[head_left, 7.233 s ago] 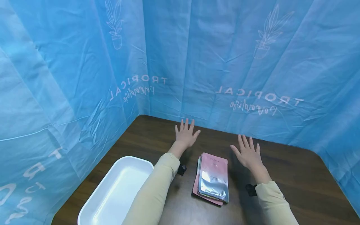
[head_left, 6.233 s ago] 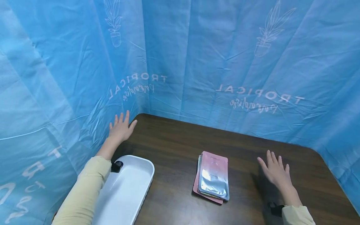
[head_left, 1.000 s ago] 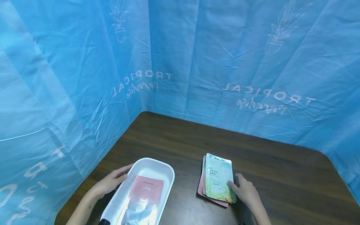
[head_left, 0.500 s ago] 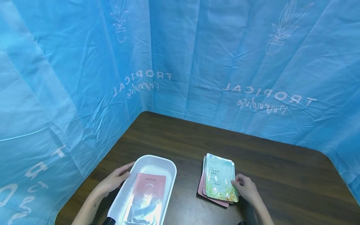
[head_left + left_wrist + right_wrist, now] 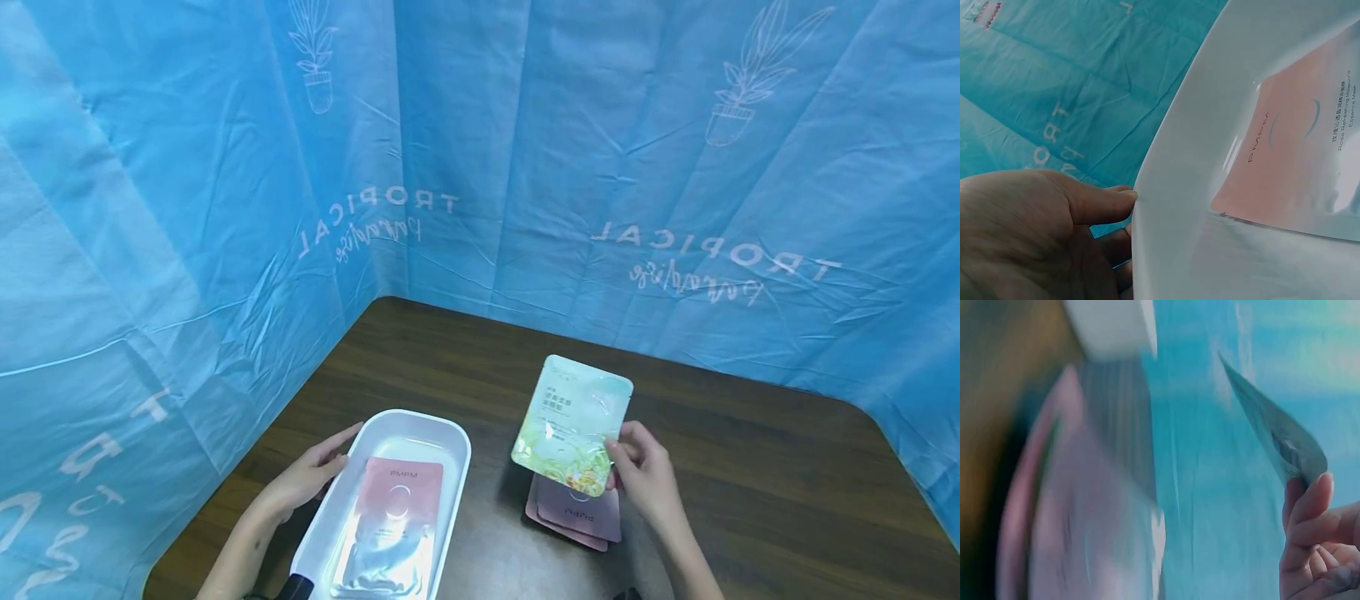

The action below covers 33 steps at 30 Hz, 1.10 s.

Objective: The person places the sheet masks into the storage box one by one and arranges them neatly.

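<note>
My right hand pinches a pale green sheet mask packet by its lower right edge. The packet is tilted above a small stack of pink sheet mask packets and partly hides it. In the right wrist view, the green packet shows nearly edge-on between thumb and fingers. At the left, my left hand holds the side of a white tray, its thumb at the rim and the other fingers along the outer wall. A pink-and-silver sheet mask packet lies flat inside the tray.
The dark wooden table has a rounded back left corner. Blue printed curtain hangs close behind the table and along its left side.
The pink-and-silver packet, formerly atop the stack, is now in the tray, which has shifted right. My right hand has just lifted the green packet off the stack, uncovering pink packets.
</note>
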Motion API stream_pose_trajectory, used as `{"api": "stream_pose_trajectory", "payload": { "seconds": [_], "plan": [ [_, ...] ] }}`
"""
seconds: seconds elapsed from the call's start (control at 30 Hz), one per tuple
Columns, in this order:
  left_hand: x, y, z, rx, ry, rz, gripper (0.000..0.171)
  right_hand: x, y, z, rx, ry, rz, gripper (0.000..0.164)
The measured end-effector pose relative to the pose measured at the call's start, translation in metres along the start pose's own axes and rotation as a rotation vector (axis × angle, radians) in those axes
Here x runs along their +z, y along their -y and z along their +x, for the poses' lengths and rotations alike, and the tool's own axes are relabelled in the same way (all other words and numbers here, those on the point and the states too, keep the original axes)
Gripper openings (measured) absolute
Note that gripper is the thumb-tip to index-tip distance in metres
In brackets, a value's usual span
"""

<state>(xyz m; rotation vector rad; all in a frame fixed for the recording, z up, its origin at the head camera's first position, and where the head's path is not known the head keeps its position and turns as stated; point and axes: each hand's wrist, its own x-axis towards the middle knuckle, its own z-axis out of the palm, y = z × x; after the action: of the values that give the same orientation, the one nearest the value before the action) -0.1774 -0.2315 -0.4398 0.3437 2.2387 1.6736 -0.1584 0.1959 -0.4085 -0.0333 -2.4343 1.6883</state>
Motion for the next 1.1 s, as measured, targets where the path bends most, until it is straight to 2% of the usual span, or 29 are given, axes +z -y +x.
{"api": "stream_pose_trajectory", "payload": {
  "seconds": [0.07, 0.17, 0.27, 0.33, 0.43, 0.6, 0.87, 1.0, 1.1],
  "plan": [
    [0.0, 0.0, 0.0, 0.002, 0.004, 0.002, 0.051, 0.021, 0.009, -0.004, 0.025, 0.059, 0.145, 0.006],
    [0.0, 0.0, 0.0, 0.001, 0.006, -0.007, 0.051, 0.056, 0.018, -0.011, 0.079, 0.173, 0.256, 0.01],
    [0.0, 0.0, 0.0, 0.002, 0.013, -0.011, 0.051, 0.089, 0.02, -0.019, 0.103, 0.308, 0.284, 0.009],
    [0.0, 0.0, 0.0, -0.002, 0.011, -0.012, 0.051, 0.108, 0.02, -0.024, 0.09, 0.385, 0.286, 0.008],
    [0.0, 0.0, 0.0, 0.0, 0.012, -0.013, 0.051, 0.133, 0.017, -0.032, 0.065, 0.457, 0.285, 0.005],
    [0.0, -0.001, 0.0, 0.005, 0.012, -0.002, 0.05, 0.158, 0.017, -0.041, 0.032, 0.483, 0.195, 0.006],
    [-0.001, 0.0, 0.0, 0.008, 0.024, -0.007, 0.051, 0.165, 0.021, -0.044, -0.039, 0.443, 0.022, 0.008],
    [-0.001, 0.0, 0.0, 0.004, 0.031, -0.016, 0.051, 0.166, 0.019, -0.045, -0.126, 0.443, -0.106, 0.008],
    [-0.001, 0.0, 0.0, -0.002, 0.03, -0.018, 0.052, 0.167, 0.019, -0.047, -0.231, 0.428, -0.271, 0.007]
  ]
}}
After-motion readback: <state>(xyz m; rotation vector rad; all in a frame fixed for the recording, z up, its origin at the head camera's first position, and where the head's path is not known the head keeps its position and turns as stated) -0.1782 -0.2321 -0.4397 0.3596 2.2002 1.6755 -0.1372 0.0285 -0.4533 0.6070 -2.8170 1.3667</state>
